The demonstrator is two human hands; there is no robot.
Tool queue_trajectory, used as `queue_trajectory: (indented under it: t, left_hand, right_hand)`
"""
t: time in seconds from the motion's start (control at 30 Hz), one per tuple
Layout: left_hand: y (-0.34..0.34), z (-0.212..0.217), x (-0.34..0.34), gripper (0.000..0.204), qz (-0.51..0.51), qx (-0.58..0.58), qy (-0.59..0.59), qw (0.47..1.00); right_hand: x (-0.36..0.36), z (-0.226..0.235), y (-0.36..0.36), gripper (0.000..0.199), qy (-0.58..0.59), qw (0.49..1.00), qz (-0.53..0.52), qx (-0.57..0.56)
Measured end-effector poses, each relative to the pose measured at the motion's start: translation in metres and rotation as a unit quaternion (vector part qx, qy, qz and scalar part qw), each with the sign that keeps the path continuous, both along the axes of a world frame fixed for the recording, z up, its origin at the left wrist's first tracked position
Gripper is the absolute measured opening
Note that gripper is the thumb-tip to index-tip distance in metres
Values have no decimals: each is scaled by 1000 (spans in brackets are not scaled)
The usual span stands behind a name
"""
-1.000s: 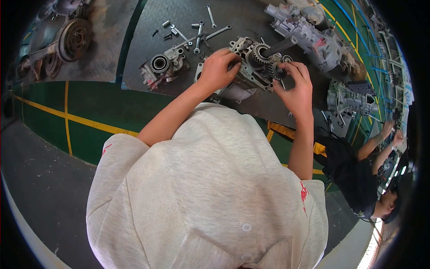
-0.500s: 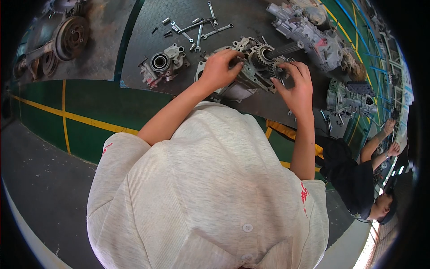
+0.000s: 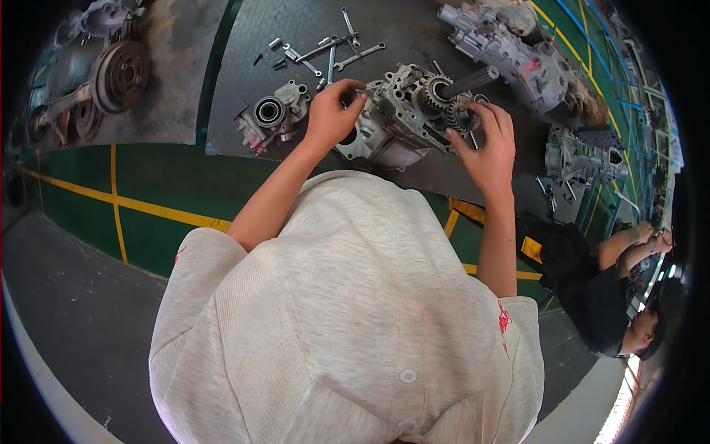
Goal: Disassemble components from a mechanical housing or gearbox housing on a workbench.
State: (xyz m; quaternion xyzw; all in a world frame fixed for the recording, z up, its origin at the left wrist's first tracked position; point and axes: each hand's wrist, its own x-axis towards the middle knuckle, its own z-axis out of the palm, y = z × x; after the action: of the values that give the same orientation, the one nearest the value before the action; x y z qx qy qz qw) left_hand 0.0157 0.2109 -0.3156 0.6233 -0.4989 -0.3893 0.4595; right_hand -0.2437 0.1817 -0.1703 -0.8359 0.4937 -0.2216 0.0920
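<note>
A grey metal gearbox housing (image 3: 403, 100) lies on the dark bench in front of me. A toothed gear (image 3: 433, 96) stands in it, and a long splined shaft (image 3: 473, 81) slants up from the gear to the right. My left hand (image 3: 333, 117) is at the housing's left end, fingers curved and a gap between thumb and forefinger. I cannot tell whether its fingertips touch the metal. At the gears' right side hovers my right hand (image 3: 488, 144), thumb and forefinger apart, the fingertips close to the smaller gears. Nothing shows held in either hand.
Left of the housing sits a smaller casting with a round bearing (image 3: 268, 112). Several wrenches (image 3: 333, 52) and sockets lie behind it. A large transmission (image 3: 510, 59) and another gearbox (image 3: 580, 159) stand to the right. A brake drum (image 3: 122, 68) is far left. Another person (image 3: 592, 303) works at right.
My left hand has moved left, from beside the gear to the housing's left end, uncovering more of the housing. My right hand has stayed almost in place. The view has shifted slightly.
</note>
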Motion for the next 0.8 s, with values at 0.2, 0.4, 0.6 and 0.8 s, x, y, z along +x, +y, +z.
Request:
queue_trajectory:
  t: [0.2,0.4,0.6,0.8]
  left_hand:
    - [2,-1,4,20,0,-2,5,1000]
    - [11,6,23,25,-36,20,-12,999]
    - [48,4,61,32,56,-152,-207,965]
    - [71,-68,126,90,124,-11,-358,925]
  right_hand:
    - [1,-3,5,51,-2,1000,-18,-8]
    - [2,-6,8,51,-8,999,-29,-15]
    - [2,-7,12,53,-31,997,-64,5]
    - [3,-5,13,55,-22,997,-81,0]
